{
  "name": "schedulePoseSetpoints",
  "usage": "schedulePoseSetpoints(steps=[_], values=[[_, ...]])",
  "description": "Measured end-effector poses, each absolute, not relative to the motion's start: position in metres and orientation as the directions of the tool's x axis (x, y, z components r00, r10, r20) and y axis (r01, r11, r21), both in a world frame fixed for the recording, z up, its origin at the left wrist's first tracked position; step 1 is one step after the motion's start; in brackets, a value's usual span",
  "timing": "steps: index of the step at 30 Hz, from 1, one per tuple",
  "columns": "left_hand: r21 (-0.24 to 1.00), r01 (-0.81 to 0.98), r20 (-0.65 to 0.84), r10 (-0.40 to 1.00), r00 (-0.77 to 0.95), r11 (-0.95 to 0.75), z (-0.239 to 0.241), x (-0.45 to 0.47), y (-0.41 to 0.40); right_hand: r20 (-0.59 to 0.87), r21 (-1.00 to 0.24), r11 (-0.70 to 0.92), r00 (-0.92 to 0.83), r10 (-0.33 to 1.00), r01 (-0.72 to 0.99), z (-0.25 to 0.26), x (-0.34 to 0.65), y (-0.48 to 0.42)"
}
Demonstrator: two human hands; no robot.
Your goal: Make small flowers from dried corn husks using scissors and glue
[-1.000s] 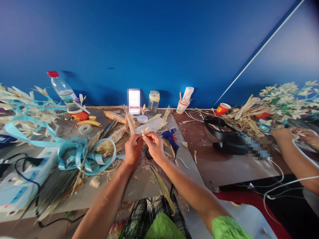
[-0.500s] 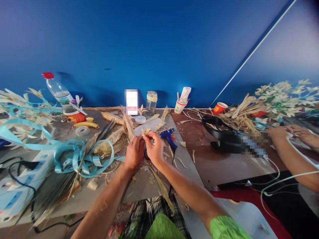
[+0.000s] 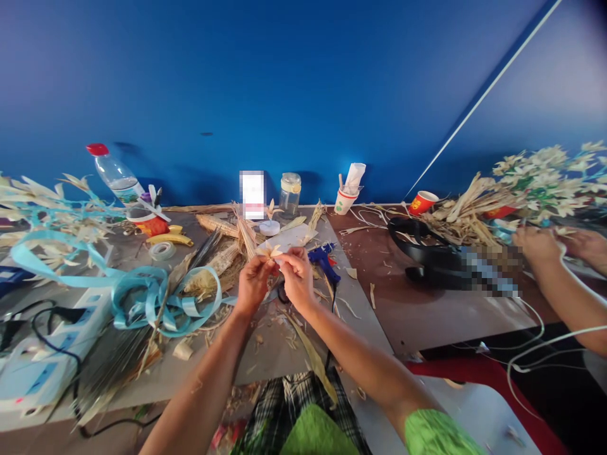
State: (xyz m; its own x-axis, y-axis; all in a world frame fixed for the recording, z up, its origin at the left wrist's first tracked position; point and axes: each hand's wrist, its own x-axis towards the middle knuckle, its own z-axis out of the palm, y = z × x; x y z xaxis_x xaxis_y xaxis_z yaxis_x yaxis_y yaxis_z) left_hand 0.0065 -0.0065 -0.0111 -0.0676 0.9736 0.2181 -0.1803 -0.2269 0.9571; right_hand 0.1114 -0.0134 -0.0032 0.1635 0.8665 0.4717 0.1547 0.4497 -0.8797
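Head view, centre of frame. Small husk piece (image 3: 268, 251): pale cream, dry, papery, with short pointed tips fanning upward like petals. Fine detail is too small to make out.

Left hand (image 3: 251, 285) and right hand (image 3: 297, 279) meet just below centre, raised a little over the table (image 3: 417, 316). Both are closed in a narrow fingertip pinch on the husk piece. It sits at the very top of the two grips, between thumb and forefinger of each hand, its tips poking out above the fingers. The left hand takes it from the picture's left, the right hand from the picture's right, and the knuckles nearly touch.

Around it:
- Blue glue gun (image 3: 324, 260) lies just right of the right hand.
- Loose loops of light blue ribbon (image 3: 152, 297) lie left of the left hand.
- Dried corn cob (image 3: 218, 223) lies above the hands, toward the blue wall.
- Glass jar (image 3: 289, 193) and paper cup (image 3: 345, 201) stand along the table's far edge.
- Another person's hand (image 3: 538, 243) works at the right edge of frame, well apart.
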Motion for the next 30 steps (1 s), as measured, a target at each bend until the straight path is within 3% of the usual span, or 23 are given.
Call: schedulePoseSetpoints(steps=[6,13,18,24,30], values=[[0.956,-0.255,0.142,0.990,-0.016,-0.141,-0.008,0.004,-0.007,0.190,-0.949,0.226,0.173,0.966,-0.221,-0.003,0.113,-0.003],[0.960,-0.198,0.211,0.977,0.038,-0.200,-0.009,0.004,-0.006,0.203,-0.878,0.154,-0.061,0.977,-0.453,0.009,0.130,0.007],[0.961,-0.152,0.237,0.971,0.033,-0.229,-0.011,0.004,-0.006,0.166,-0.882,0.062,-0.184,0.969,-0.468,0.006,0.141,0.015],[0.961,-0.106,0.262,0.963,0.069,-0.254,-0.013,0.000,-0.005,0.232,-0.921,0.095,-0.333,0.914,-0.379,0.013,0.146,0.013],[0.972,-0.210,0.142,0.973,0.181,-0.103,-0.018,-0.005,-0.003,0.250,-0.931,0.081,-0.462,0.851,-0.355,0.022,0.147,0.008]])
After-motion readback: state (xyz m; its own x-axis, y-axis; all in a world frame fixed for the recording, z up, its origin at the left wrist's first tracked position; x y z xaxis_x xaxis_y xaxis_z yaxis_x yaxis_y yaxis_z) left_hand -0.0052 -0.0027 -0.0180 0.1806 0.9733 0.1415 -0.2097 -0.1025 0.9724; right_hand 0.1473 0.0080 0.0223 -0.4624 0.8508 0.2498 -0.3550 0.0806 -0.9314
